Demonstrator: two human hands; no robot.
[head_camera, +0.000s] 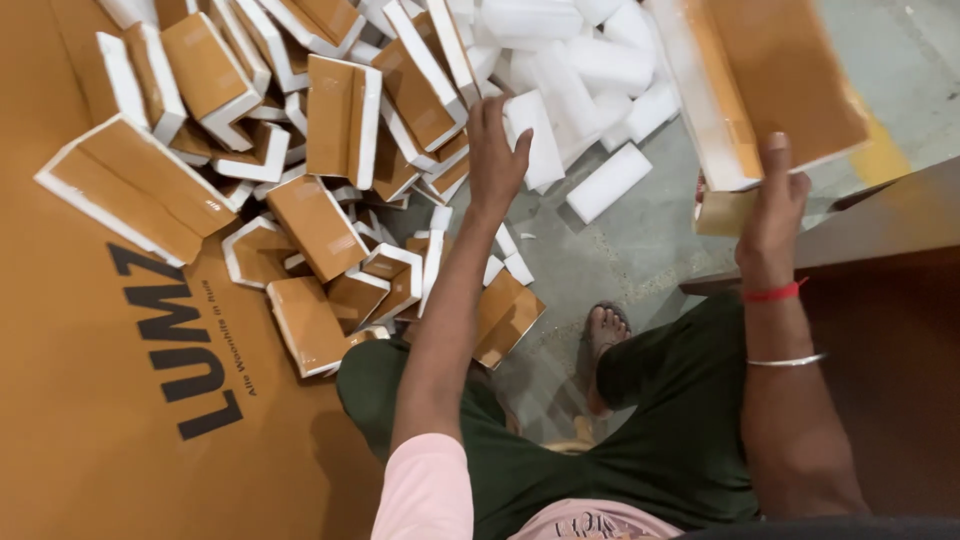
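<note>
Above the pile, left hand (497, 150) touching foam block (535, 135), right hand (770, 215) gripping board (770, 70)

I sit on the bare concrete floor (640, 250) of a packing workshop, where a big heap of foam-and-cardboard corner pieces (330, 120) and a flat brown carton sheet (90, 400) lie around me.

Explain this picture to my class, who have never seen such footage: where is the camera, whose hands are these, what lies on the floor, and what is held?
The single camera sits on a person's head and looks down at their own two bare hands. The left hand reaches out to a white foam block at the edge of a heap of brown-and-white foam corner pieces on the floor. The right hand holds up a larger brown board edged in white foam. A big brown cardboard sheet lies on the left, and a dark wooden surface is on the right.
</note>
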